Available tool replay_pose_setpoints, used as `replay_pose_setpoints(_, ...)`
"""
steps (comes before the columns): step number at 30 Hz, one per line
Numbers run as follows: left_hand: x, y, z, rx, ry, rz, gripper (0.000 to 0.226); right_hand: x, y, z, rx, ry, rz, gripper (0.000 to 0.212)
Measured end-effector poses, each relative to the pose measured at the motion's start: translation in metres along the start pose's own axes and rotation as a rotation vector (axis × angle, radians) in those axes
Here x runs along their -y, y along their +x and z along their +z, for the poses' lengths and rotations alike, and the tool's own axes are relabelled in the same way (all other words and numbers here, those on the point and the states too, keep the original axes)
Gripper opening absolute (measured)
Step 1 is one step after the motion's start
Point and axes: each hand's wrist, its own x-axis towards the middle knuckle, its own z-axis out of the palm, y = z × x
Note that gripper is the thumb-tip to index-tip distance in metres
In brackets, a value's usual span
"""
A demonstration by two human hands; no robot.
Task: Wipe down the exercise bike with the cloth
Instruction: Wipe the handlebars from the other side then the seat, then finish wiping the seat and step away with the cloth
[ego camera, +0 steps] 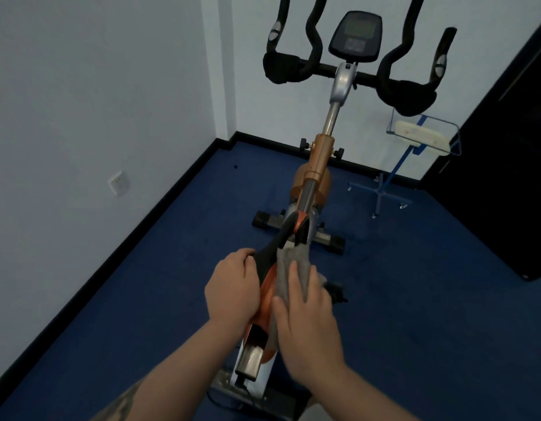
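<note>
The handlebars (354,50) of the exercise bike (319,165) ran out past the top edge, so their upper ends were cut off, and the readout on the console (355,33) was too dim and small to make out. The rear part of the saddle (270,268) lay under the left hand (231,291), the grey cloth (293,268) and the right hand (305,323), whose palm hid most of the cloth and whatever surface it pressed. What seemed to be a pedal (336,293) showed only as a dark blurred shape just beside the right hand, and the bike's rear base (248,396) was cut off by the bottom edge.
</note>
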Motion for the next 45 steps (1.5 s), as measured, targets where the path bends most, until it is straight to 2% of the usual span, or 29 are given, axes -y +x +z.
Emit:
replay_pose_setpoints(3, -0.001, 0.001, 0.001, -0.015, 0.003, -0.015, 0.033, 0.0, 0.009, 0.001, 0.011, 0.023, 0.074, 0.072)
replay_pose_setpoints(9, -0.004, 0.001, 0.001, -0.039, 0.001, -0.068, 0.031, 0.001, 0.116, -0.013, 0.016, 0.226, 0.219, 0.068)
replay_pose_setpoints(11, -0.007, -0.001, 0.001, -0.065, -0.049, -0.104, 0.029, -0.001, 0.143, -0.019, 0.02, 0.267, 0.209, 0.064)
replay_pose_setpoints(13, -0.008, -0.002, 0.001, -0.131, -0.153, -0.167, 0.028, -0.005, 0.154, -0.021, 0.016, 0.129, 0.091, 0.058)
replay_pose_setpoints(15, -0.007, -0.004, 0.001, -0.224, -0.293, -0.253, 0.028, -0.003, 0.147, -0.018, -0.023, -0.097, -0.132, 0.051)
replay_pose_setpoints(17, -0.006, -0.003, 0.002, -0.27, -0.36, -0.335, 0.032, 0.005, 0.124, -0.013, -0.017, -0.196, -0.381, 0.053)
replay_pose_setpoints(21, -0.007, -0.004, 0.001, -0.279, -0.52, -0.417, 0.049, 0.013, 0.081, -0.016, 0.106, -0.158, -0.599, 0.068)
replay_pose_setpoints(25, -0.002, -0.005, 0.004, -0.295, -0.653, -0.435, 0.052, -0.001, 0.064, -0.02, 0.194, -0.148, -0.742, 0.062)
replay_pose_setpoints(28, 0.001, -0.005, 0.007, -0.266, -0.703, -0.443, 0.058, -0.02, 0.058, -0.02, 0.188, -0.088, -0.811, 0.058)
replay_pose_setpoints(30, 0.002, -0.009, 0.006, -0.234, -0.691, -0.382, 0.053, -0.031, 0.056, -0.022, 0.171, -0.039, -0.822, 0.055)
replay_pose_setpoints(33, 0.005, -0.012, 0.003, -0.128, -0.567, -0.212, 0.037, -0.036, 0.056, -0.025, 0.186, 0.093, -0.801, 0.053)
replay_pose_setpoints(34, 0.008, -0.011, 0.002, -0.077, -0.525, -0.168, 0.038, -0.036, 0.058, -0.027, 0.201, 0.126, -0.804, 0.053)
replay_pose_setpoints(37, 0.013, -0.006, -0.004, 0.047, -0.487, -0.122, 0.031, -0.039, 0.061, -0.038, 0.218, 0.259, -0.77, 0.051)
replay_pose_setpoints(41, 0.012, -0.005, -0.006, 0.032, -0.467, -0.118, 0.018, -0.063, 0.036, -0.035, -0.069, 0.307, -0.625, 0.044)
replay_pose_setpoints(42, 0.011, -0.005, -0.006, 0.024, -0.459, -0.121, 0.019, -0.068, 0.025, -0.029, -0.095, 0.325, -0.586, 0.045)
replay_pose_setpoints(45, 0.011, -0.005, -0.005, 0.019, -0.437, -0.125, 0.025, -0.071, -0.006, -0.009, -0.03, 0.369, -0.503, 0.061)
